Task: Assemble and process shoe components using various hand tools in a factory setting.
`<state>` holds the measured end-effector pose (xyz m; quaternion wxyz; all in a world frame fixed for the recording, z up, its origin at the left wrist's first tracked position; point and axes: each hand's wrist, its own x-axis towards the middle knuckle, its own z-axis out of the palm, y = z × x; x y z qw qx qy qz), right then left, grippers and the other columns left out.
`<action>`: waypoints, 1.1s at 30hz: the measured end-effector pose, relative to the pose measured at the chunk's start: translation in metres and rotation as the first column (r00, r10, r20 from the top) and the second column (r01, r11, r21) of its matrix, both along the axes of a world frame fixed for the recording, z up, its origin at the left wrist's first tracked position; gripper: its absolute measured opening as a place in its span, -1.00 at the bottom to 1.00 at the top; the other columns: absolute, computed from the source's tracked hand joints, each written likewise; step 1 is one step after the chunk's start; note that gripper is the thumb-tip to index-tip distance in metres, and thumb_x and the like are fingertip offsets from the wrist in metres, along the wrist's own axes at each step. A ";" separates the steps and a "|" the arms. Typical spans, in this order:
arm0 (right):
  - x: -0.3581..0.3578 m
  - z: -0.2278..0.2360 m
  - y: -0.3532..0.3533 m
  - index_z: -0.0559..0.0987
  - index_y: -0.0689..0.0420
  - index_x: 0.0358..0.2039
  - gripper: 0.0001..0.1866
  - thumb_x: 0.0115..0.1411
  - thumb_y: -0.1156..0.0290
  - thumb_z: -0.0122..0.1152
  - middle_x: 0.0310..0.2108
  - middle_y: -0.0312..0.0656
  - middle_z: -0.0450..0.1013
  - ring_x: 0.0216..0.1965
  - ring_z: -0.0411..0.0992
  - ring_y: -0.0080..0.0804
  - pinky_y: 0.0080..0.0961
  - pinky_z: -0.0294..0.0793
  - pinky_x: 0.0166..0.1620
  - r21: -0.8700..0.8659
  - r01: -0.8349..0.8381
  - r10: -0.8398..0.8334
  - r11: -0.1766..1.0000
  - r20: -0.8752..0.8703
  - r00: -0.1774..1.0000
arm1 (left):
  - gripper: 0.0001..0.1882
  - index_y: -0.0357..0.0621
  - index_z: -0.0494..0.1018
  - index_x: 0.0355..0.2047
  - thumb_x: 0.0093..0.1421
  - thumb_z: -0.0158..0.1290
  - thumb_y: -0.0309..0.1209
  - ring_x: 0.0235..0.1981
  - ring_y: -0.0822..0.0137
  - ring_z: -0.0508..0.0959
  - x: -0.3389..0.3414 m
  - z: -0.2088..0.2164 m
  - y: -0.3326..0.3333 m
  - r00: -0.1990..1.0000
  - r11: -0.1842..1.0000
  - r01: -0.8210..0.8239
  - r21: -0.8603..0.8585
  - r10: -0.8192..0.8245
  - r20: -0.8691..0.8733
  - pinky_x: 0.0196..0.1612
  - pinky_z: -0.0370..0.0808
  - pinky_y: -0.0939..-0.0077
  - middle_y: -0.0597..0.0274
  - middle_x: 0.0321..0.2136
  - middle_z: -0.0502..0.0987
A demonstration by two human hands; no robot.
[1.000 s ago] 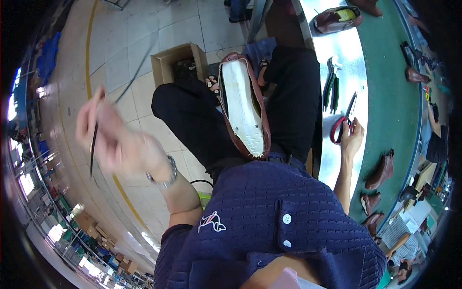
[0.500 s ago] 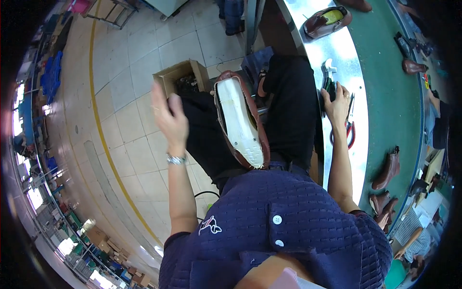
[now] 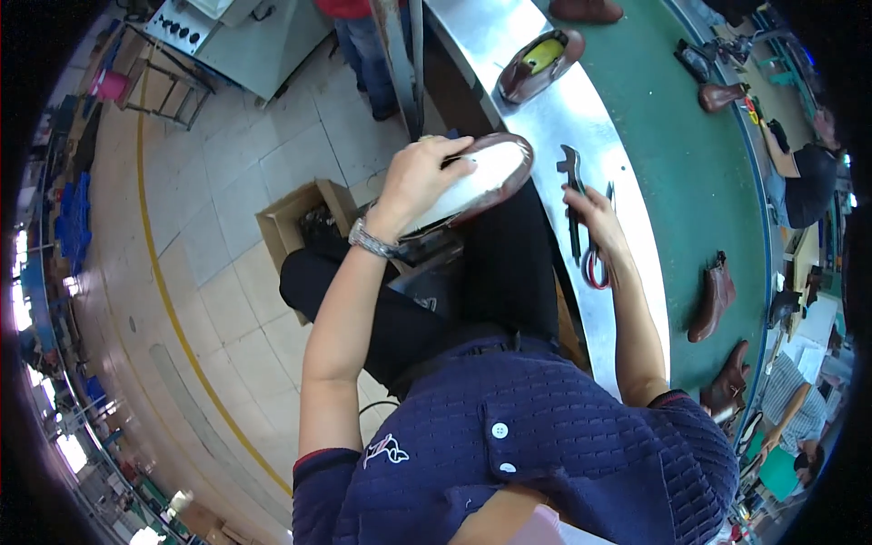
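Note:
My left hand (image 3: 420, 177) is closed around a brown leather shoe (image 3: 501, 166), which has its white bottom turned up. The shoe is held above my knees, its rounded end pointing to the right. My right hand (image 3: 599, 222) closes on the dark handles of metal lasting pincers (image 3: 570, 165) over the bench, their hooked head pointing away from me. Beside that hand lies a red-handled cutting tool (image 3: 596, 271), partly hidden by the fingers.
The metal bench (image 3: 581, 123) runs along my right and carries another brown shoe (image 3: 542, 65). Beyond it, a green conveyor belt (image 3: 672, 173) bears several shoes. A cardboard box (image 3: 309, 213) stands by my left knee. Other people are across the belt and ahead.
My left hand, free before, has taken hold of the shoe, which has left my lap and swung round to the right. My right hand has closed on the pincers.

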<state>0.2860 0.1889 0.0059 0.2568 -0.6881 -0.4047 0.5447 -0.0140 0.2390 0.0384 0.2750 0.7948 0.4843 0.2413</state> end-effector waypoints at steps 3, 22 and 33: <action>0.000 0.032 -0.009 0.40 0.17 0.11 -0.57 0.28 0.26 0.10 -0.35 -0.30 0.49 -0.30 0.37 -0.61 -0.61 0.30 -0.17 0.007 -0.085 0.085 0.996 -0.116 0.990 | -0.63 -0.15 0.51 -0.08 0.22 0.06 -0.16 -0.30 0.02 0.58 -0.003 -0.009 0.022 0.992 0.992 -0.122 0.012 0.122 -0.001 -0.18 0.50 0.20 -0.09 -0.38 0.57; -0.081 0.108 0.048 0.01 0.17 0.34 -0.35 0.33 0.37 0.03 -0.44 -0.16 0.47 -0.51 0.49 -0.46 -0.42 0.48 -0.42 -0.139 -0.782 0.794 0.608 0.124 0.596 | 0.00 -0.42 0.14 0.23 -0.23 0.39 -0.48 0.13 -0.03 0.34 0.034 -0.002 -0.068 0.937 0.939 -0.321 0.124 0.333 -0.102 0.22 0.24 0.19 -0.16 0.07 0.37; -0.067 0.105 0.036 0.12 0.14 0.26 -0.40 0.25 0.44 0.08 -0.56 0.14 0.46 -0.49 0.47 0.13 -0.10 0.42 -0.39 0.031 -0.937 0.711 0.349 0.642 0.286 | -0.15 -0.39 0.24 0.18 -0.15 0.34 -0.42 0.14 -0.03 0.36 0.028 -0.020 -0.078 0.953 0.917 -0.235 0.322 0.282 -0.110 0.23 0.24 0.16 -0.13 0.07 0.40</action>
